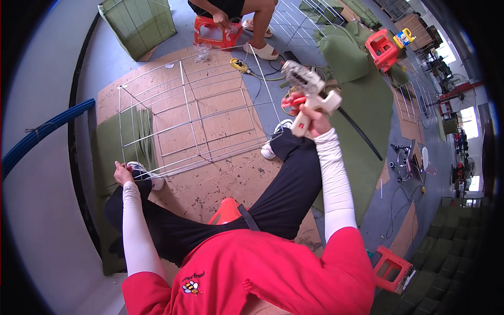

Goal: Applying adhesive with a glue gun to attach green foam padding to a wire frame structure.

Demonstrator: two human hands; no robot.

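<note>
The left hand (pixel 123 173) pinches the near left corner of the wire frame (pixel 191 113), seemingly to steady it on the cardboard (pixel 205 186). The right hand (pixel 316 122) grips a white gun-shaped tool (pixel 321 102) by its handle, raised beside the frame. Green cloth (pixel 106 139) lies around the left end; a co-worker's sandal (pixel 262 52) and yellow plug (pixel 239 65) crowd the far right corner.

Red stool (pixel 376 41) near yellow bottle (pixel 405 38).
</note>
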